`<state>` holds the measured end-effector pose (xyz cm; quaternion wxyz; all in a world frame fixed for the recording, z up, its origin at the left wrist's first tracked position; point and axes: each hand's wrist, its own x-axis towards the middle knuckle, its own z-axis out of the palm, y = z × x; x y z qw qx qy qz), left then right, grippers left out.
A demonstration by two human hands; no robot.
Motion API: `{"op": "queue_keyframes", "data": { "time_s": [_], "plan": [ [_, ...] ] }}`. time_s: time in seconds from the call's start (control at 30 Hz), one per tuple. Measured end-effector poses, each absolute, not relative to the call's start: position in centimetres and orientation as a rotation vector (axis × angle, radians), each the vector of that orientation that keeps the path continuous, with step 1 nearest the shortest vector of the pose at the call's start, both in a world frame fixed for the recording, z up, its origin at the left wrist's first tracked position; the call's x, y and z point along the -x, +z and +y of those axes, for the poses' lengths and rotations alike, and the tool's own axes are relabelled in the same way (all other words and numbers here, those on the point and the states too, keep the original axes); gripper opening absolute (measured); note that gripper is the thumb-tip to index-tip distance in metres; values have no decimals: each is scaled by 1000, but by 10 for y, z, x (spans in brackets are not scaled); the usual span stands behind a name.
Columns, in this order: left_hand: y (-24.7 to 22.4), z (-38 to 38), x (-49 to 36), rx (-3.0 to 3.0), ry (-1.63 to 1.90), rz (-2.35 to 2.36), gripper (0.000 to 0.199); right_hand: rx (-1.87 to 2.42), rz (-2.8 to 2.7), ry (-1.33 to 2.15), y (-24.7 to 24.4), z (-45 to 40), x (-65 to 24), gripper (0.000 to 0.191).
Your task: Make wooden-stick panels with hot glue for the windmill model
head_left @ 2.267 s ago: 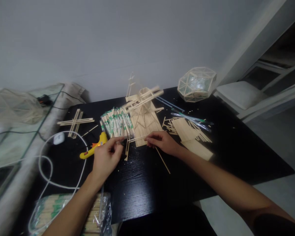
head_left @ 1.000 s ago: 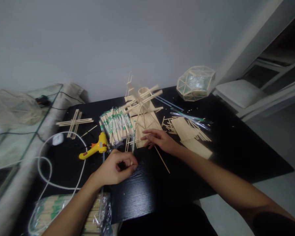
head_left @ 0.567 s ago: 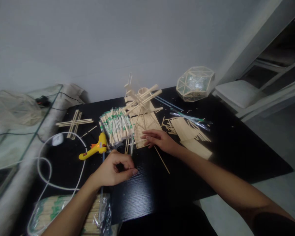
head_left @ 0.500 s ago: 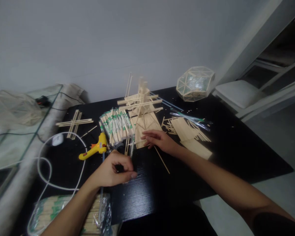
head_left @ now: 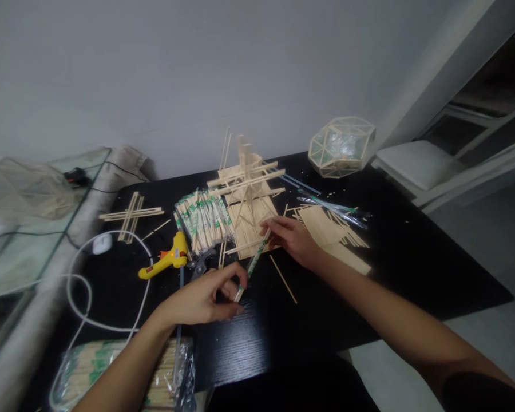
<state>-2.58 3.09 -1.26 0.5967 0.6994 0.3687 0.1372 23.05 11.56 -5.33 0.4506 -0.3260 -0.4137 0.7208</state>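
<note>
A pair of chopsticks in a green-printed wrapper (head_left: 256,262) slants between my two hands. The fingers of my left hand (head_left: 217,294) are closed round its lower end. Its upper end is pinched by my right hand (head_left: 292,240). Just beyond, a wooden stick structure (head_left: 246,177) stands on a flat slatted wood piece (head_left: 244,232). Left of that lies a pile of wrapped chopsticks (head_left: 203,220). A yellow glue gun (head_left: 165,258) and a dark tool (head_left: 202,263) lie near my left hand.
A crossed stick frame (head_left: 131,214) and white cable (head_left: 96,327) lie left. Bagged chopsticks (head_left: 161,380) sit at the front left. On the right are wood sheets (head_left: 321,226), clear wrappers (head_left: 335,209) and a faceted stick frame (head_left: 341,146). A loose stick (head_left: 283,279) lies in front.
The wrapped chopsticks now stretch between both hands. My right hand has shifted slightly right and up and closed on the upper end. The stick structure looks slightly shifted.
</note>
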Motion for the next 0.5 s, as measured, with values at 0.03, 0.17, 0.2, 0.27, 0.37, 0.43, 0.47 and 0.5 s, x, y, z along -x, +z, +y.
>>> {"op": "queue_keyframes", "data": {
  "time_s": [0.03, 0.17, 0.2, 0.27, 0.37, 0.43, 0.47, 0.5],
  "plan": [
    [-14, 31, 26, -1589, 330, 869, 32, 813, -1011, 1757, -54, 117, -231, 36],
    [-21, 35, 25, -1494, 444, 965, 31, 843, -955, 1685, -55, 121, -234, 37],
    [-22, 36, 25, -1512, 459, 992, 28, 849, -946, 1672, -54, 122, -235, 38],
    [-24, 39, 25, -1562, 467, 1032, 26, 859, -942, 1653, -53, 123, -236, 40],
    [-23, 41, 24, -1597, 492, 1070, 31, 867, -977, 1641, -50, 120, -235, 39],
    [-22, 40, 23, -1613, 513, 1084, 31, 868, -1006, 1643, -47, 117, -233, 37],
    [-21, 40, 23, -1624, 516, 1083, 31, 867, -1019, 1645, -46, 115, -232, 36],
    [-21, 39, 22, -1631, 518, 1083, 31, 863, -1038, 1645, -45, 113, -230, 36]
  ]
}}
